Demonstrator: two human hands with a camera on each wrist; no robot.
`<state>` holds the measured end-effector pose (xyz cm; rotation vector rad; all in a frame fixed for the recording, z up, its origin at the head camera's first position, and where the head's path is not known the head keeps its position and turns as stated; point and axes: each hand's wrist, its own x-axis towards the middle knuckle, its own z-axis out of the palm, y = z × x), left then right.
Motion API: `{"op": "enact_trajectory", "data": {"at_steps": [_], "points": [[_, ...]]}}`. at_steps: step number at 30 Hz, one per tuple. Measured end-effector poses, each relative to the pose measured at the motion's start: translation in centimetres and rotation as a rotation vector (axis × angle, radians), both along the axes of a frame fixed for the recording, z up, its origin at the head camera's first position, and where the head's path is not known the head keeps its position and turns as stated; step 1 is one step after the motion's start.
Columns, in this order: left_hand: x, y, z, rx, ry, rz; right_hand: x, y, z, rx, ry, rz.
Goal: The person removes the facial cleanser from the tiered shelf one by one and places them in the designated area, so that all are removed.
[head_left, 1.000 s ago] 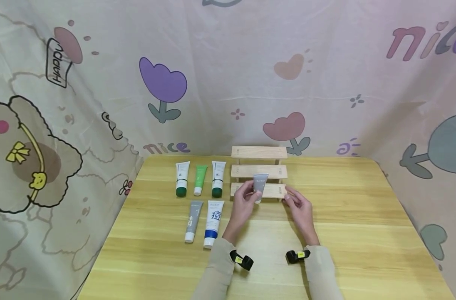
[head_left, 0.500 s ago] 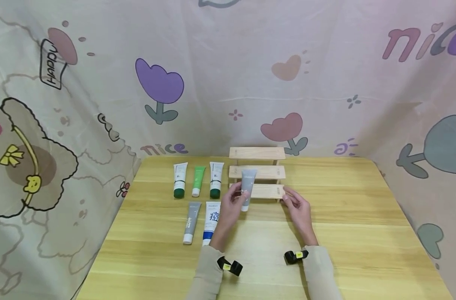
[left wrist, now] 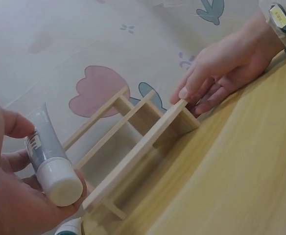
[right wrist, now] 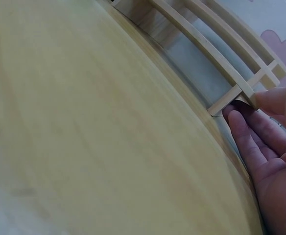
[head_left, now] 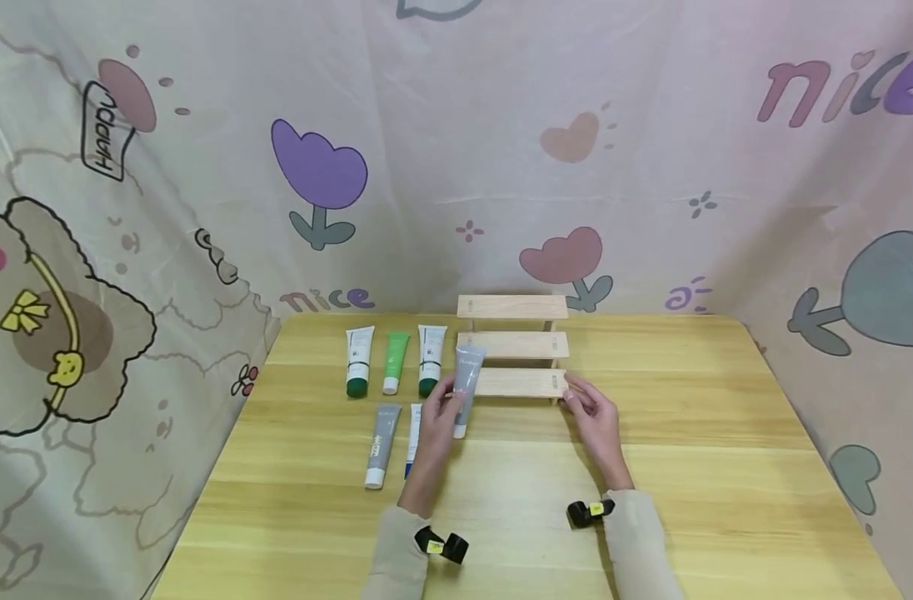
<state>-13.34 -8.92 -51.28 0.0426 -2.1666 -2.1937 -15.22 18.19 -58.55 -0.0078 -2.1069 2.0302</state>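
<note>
My left hand (head_left: 431,437) grips a grey squeeze tube (head_left: 467,375) with a white cap, between thumb and fingers. The tube tilts cap-down and overlaps the left end of a three-step wooden display stand (head_left: 520,383) in the head view. Seen from the left wrist, the white cap (left wrist: 62,183) points toward the camera. At the stand's right end, my right hand (head_left: 597,421) pinches the lowest step, thumb on its edge and fingertips beneath, as the front board (right wrist: 202,46) in the right wrist view shows.
Left of the stand lie two white tubes with green caps, one (head_left: 359,360) at the far left and one (head_left: 431,360) nearer, with a green tube (head_left: 396,362) between. In front lie another grey tube (head_left: 382,446) and a white-and-blue tube (head_left: 413,442), partly hidden by my left hand.
My left hand has carried the grey tube leftward and slightly nearer, from in front of the stand to its left end. My right hand stays at the stand's right end.
</note>
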Motion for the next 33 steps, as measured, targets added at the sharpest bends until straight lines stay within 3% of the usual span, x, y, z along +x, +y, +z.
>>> {"op": "enact_trajectory", "data": {"at_steps": [15, 25, 33], "points": [[1.5, -4.5, -0.4, -0.013, -0.056, 0.083, 0.0, 0.3, -0.3, 0.000, -0.030, -0.003], [1.5, -7.2, -1.3, -0.017, -0.073, 0.171, 0.2, 0.3, -0.2, -0.017, -0.019, -0.016], [2.2, -9.6, -1.6, -0.072, -0.109, 0.209, 0.9, -0.2, 2.4, -0.015, -0.015, 0.029]]}}
